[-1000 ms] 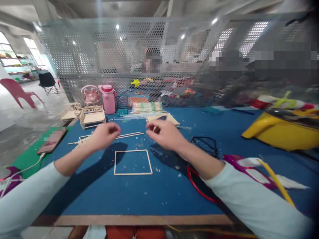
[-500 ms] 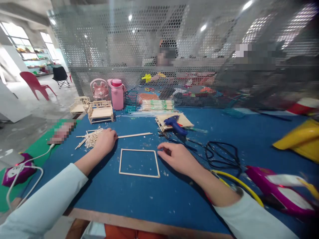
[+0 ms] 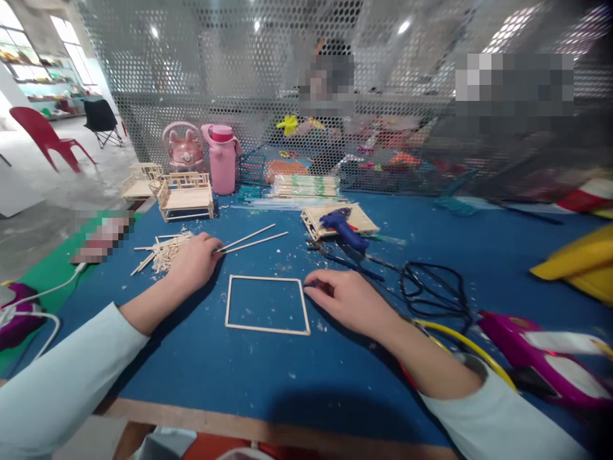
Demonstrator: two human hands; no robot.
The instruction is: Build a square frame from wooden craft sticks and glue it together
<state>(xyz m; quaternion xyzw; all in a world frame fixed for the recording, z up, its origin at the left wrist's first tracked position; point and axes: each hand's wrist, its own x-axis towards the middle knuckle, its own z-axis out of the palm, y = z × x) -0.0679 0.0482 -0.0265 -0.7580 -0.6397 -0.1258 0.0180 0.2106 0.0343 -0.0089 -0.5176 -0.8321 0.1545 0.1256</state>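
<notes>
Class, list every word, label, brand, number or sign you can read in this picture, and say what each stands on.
None can be read.
Green marks on the wrapped stick bundle: too small and blurred to tell if they are words.
Phone-like device: pixelated, nothing readable.

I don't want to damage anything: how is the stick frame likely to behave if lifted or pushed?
The stick frame is probably light, with four thin sides around an open middle. It may twist if lifted by one corner, since no crosspiece braces it. Lying flat on the table, it would likely slide rather than tip.
</notes>
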